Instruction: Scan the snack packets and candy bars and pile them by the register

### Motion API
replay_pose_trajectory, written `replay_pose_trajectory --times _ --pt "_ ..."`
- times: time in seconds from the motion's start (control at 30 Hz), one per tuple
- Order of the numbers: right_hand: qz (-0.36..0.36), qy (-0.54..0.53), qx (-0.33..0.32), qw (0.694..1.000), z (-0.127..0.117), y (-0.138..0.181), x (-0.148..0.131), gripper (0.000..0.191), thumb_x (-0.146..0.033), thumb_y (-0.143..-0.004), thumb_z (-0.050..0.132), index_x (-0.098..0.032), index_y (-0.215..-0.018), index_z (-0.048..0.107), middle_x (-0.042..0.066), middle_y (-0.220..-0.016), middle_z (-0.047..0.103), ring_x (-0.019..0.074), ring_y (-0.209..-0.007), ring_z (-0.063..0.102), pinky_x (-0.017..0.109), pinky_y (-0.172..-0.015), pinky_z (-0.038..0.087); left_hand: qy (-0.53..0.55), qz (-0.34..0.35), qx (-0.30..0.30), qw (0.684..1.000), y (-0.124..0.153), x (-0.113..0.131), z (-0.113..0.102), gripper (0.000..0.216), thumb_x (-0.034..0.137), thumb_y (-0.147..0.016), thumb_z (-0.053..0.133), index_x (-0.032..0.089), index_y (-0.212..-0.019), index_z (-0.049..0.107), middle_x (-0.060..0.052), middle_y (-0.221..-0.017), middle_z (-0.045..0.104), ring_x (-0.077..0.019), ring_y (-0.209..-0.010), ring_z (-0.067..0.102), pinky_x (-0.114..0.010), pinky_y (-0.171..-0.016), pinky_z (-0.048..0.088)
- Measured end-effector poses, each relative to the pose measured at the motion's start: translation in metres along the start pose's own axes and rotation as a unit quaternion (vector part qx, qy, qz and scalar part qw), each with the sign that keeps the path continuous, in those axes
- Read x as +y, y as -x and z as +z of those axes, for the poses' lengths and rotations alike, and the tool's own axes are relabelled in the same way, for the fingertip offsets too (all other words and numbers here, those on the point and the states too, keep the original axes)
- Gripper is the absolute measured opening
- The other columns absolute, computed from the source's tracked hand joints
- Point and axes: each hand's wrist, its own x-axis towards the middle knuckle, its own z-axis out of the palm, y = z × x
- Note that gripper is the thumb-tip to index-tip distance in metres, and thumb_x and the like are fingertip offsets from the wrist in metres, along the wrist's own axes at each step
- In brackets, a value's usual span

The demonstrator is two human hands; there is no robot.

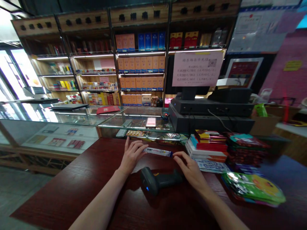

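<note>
A slim, stick-shaped white packet [157,151] with a dark blue right end and printing along its side is held level above the dark wooden counter [79,182]. The fingers of my left hand [131,156] are closed on its left end. At the blue end, my right hand [189,169] pinches with thumb and forefinger. Just below the packet, between my forearms, a black barcode scanner [153,180] lies on the counter with a small blue light lit. What kind of product the packet is, I cannot make out.
Right of my hands are a stack of flat boxes [208,147], dark red packages [247,148], blue-white packets [212,166] and green bags [254,188]. Behind stand a black register [211,108] and a glass display case [141,113]. Shelves of boxed goods line the wall.
</note>
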Motion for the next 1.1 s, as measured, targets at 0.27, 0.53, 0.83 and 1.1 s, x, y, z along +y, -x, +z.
replay_pose_trajectory --times 0.27,0.53,0.83,1.1 --pt "0.067 -0.06 -0.003 0.996 0.0 -0.011 0.018 0.05 -0.06 -0.089 0.045 -0.022 -0.111 0.068 0.009 -0.115 0.072 0.0283 -0.113 0.062 0.041 -0.099 0.045 0.01 0.043 0.044 0.998 -0.006 0.01 -0.007 0.027 0.028 -0.093 0.063 0.03 -0.12 0.063 0.002 -0.101 0.072 -0.0168 -0.11 0.063 -0.051 -0.124 0.009" --pt "0.085 -0.136 -0.096 0.982 -0.004 -0.008 0.009 0.051 -0.061 -0.087 0.05 -0.019 -0.103 0.073 0.006 -0.083 0.075 0.0265 -0.087 0.068 0.037 -0.082 0.048 0.013 0.051 0.046 0.998 -0.007 0.012 -0.011 0.027 0.027 -0.093 0.063 0.031 -0.12 0.063 0.002 -0.103 0.073 -0.0169 -0.11 0.064 -0.051 -0.124 0.01" --pt "0.068 -0.139 -0.071 0.985 -0.016 -0.012 0.008 0.042 -0.054 -0.083 0.058 -0.019 -0.101 0.072 0.007 -0.095 0.075 0.0267 -0.098 0.067 0.038 -0.093 0.045 0.043 0.071 0.006 0.997 -0.013 0.013 -0.015 0.025 0.025 -0.095 0.06 0.028 -0.119 0.062 0.002 -0.107 0.073 -0.014 -0.104 0.066 -0.052 -0.125 0.005" --pt "0.025 -0.051 -0.07 0.996 -0.049 -0.009 -0.013 0.034 -0.048 -0.084 0.059 -0.021 -0.1 0.071 0.005 -0.099 0.075 0.0242 -0.097 0.067 0.035 -0.088 0.048 0.081 0.069 -0.085 0.991 -0.029 0.018 -0.02 0.023 0.023 -0.099 0.049 0.026 -0.118 0.061 0.0 -0.107 0.072 -0.0136 -0.101 0.067 -0.052 -0.125 0.007"
